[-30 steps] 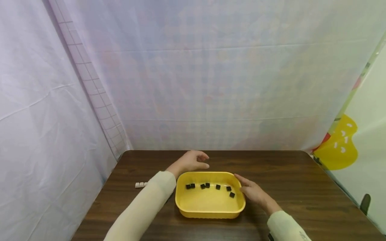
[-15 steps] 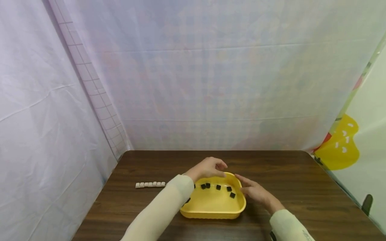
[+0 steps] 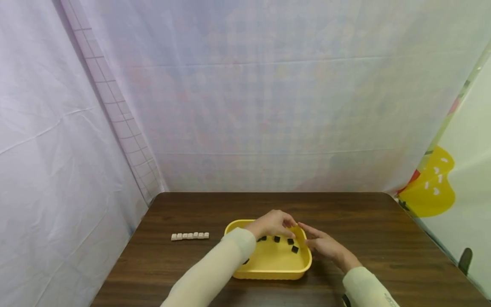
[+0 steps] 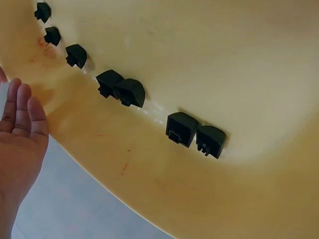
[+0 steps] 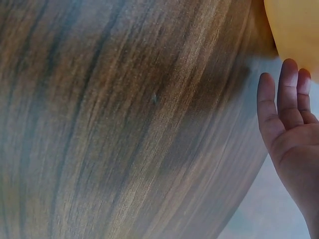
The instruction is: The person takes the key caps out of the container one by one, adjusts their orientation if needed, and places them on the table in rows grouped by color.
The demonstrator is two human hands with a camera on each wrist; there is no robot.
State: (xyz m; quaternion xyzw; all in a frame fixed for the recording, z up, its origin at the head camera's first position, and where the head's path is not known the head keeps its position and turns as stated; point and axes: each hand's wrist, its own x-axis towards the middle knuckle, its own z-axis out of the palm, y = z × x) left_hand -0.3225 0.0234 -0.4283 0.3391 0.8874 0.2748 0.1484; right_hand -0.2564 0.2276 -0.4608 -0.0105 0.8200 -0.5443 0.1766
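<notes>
My left hand [image 3: 274,224] hovers over the far right part of a yellow plastic basin [image 3: 268,275], fingers loosely bent and nothing visible in them. Black keycaps [image 3: 277,239] lie along the basin's far side; the left forearm hides some of them in the head view. Up close in the left wrist view, several black keycaps [image 4: 130,92] lie on their sides, hollow undersides showing. At the basin's right wall, my right hand [image 3: 326,247] rests its extended fingers against the outside. The right wrist view shows those fingers [image 5: 287,84] straight, by the yellow wall.
A row of white keycaps [image 3: 190,236] lies on the dark wooden table [image 3: 161,273], left of the basin. Pale curtains [image 3: 264,106] hang behind the table and along the left. A yellow printed shape [image 3: 429,183] shows at the right.
My left hand has moved right and nearer, from behind the basin's far left to over its far right part. The white row has come fully into view. My right hand stays put.
</notes>
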